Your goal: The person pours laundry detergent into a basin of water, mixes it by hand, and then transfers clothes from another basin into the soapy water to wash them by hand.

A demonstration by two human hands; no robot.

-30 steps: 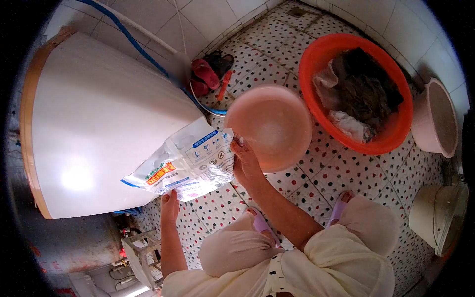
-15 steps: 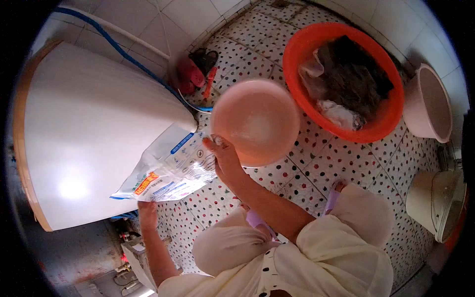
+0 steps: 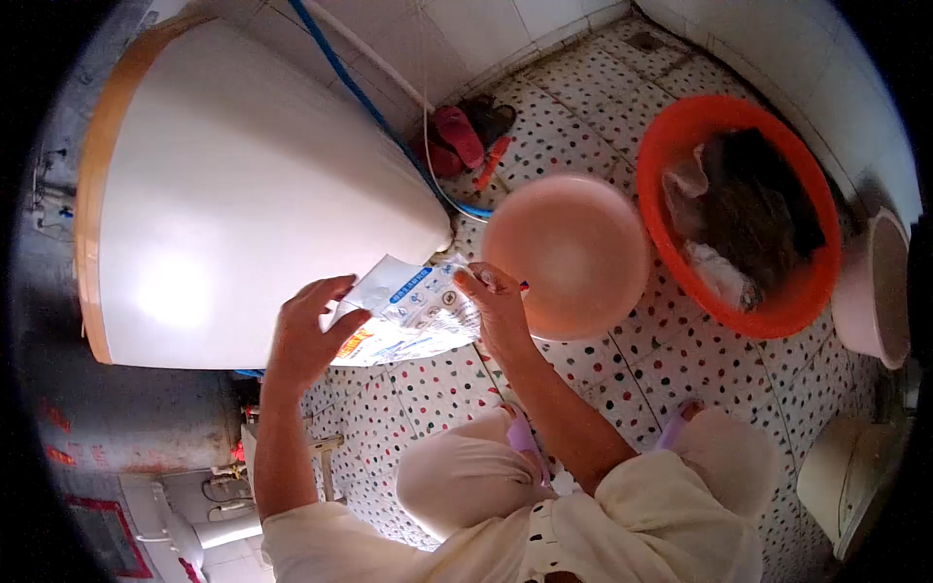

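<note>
A white plastic bag (image 3: 413,316) with blue, orange and black print is held out in front of me, left of the pink basin. My right hand (image 3: 501,306) pinches its right end, close to the basin rim. At the bag's left end is my left hand (image 3: 316,330), its thumb and fingers spread apart around the edge. The pink basin (image 3: 505,238) stands on the floor and holds cloudy liquid. Whatever is inside the bag is hidden.
A red tub (image 3: 671,262) of dark and white clothes stands right of the basin, beside a pale bucket (image 3: 846,321). A large white appliance (image 3: 253,175) fills the left. A blue hose (image 3: 369,102), slippers (image 3: 457,136) and a red brush (image 3: 493,163) lie behind.
My left hand has moved up from the bag's lower corner to its left end, and its fingers have spread. The bag looks shorter and more gathered. The view has shifted left.
</note>
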